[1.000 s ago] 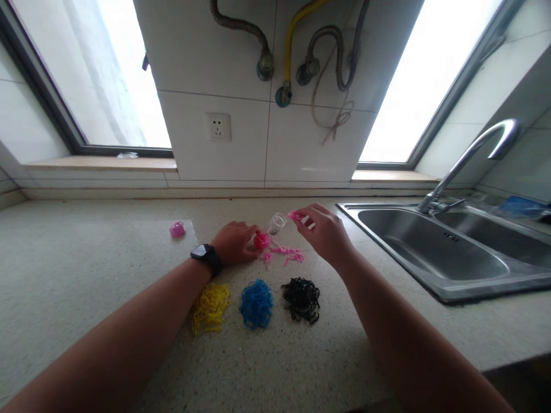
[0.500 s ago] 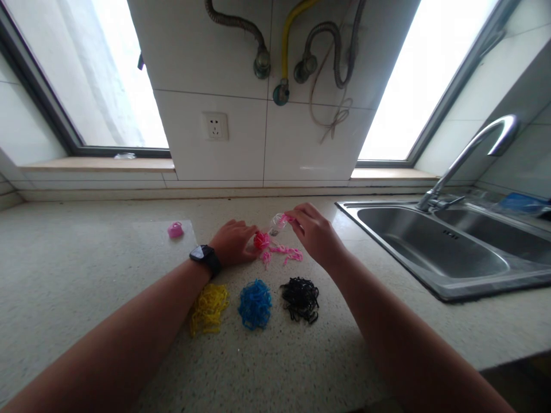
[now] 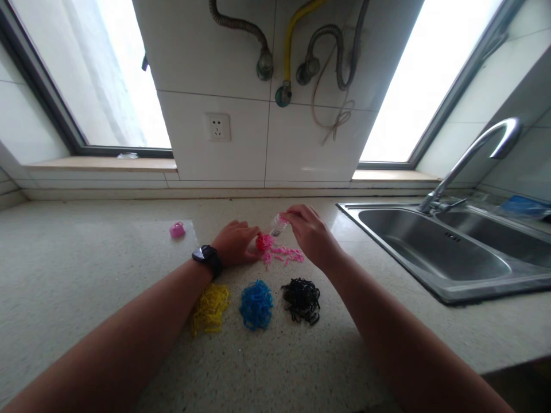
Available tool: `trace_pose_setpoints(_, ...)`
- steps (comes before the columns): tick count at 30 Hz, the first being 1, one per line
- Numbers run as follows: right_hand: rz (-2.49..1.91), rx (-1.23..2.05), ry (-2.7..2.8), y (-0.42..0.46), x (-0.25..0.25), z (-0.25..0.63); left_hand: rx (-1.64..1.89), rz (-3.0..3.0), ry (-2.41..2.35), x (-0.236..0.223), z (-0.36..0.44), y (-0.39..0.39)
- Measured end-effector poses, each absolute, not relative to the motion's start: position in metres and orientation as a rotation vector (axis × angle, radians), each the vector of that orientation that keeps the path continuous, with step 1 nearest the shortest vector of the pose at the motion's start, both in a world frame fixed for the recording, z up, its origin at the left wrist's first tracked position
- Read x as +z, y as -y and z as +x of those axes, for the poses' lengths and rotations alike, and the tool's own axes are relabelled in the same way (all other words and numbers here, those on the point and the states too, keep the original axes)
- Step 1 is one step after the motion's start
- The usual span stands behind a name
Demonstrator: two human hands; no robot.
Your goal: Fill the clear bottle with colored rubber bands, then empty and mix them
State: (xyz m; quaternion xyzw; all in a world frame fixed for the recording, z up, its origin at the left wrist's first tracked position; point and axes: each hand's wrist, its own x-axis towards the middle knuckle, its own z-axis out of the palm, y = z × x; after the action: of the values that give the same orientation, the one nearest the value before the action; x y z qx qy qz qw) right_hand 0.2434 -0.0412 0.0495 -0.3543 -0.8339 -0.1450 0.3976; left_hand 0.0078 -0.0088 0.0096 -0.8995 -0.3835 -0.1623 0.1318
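Observation:
My right hand (image 3: 310, 232) is closed on a small clear plastic bottle (image 3: 279, 225), tilted with its lower end toward a pile of pink and red rubber bands (image 3: 264, 242). Some pink shows at the bottle's upper end, by my fingertips. At the left edge of that pile is my left hand (image 3: 236, 243), thumb and forefinger apart and reaching to the bands. Loose pink bands trail rightward from the pile. Nearer to me lie three more heaps of rubber bands: yellow (image 3: 210, 308), partly behind my left forearm, blue (image 3: 256, 305) and black (image 3: 302, 300).
A pink cap-like piece (image 3: 177, 230) sits on a clear sheet (image 3: 189, 228) at the left. On the right, a steel double sink (image 3: 434, 281) with a tall faucet (image 3: 469, 155) is set into the speckled counter (image 3: 258, 373). Behind stands a tiled wall with hoses.
More pink bands lie in the pile and beside it, and less pink shows inside the bottle. Both hands stay nearly in place; the whole view has shifted slightly.

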Motion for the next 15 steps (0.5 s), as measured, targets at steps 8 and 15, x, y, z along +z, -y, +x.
trace_pose_setpoints(8, -0.860, -0.334, 2.151, 0.0414, 0.0476, 0.2428, -0.467, -2.605, 1.129, 0.0085, 0.0083, 0.0093)
trace_pose_setpoints(15, -0.845, -0.225, 2.177, 0.0459, 0.0496, 0.2412, -0.490, -2.621, 1.143, 0.0083, 0.0085, 0.0085)
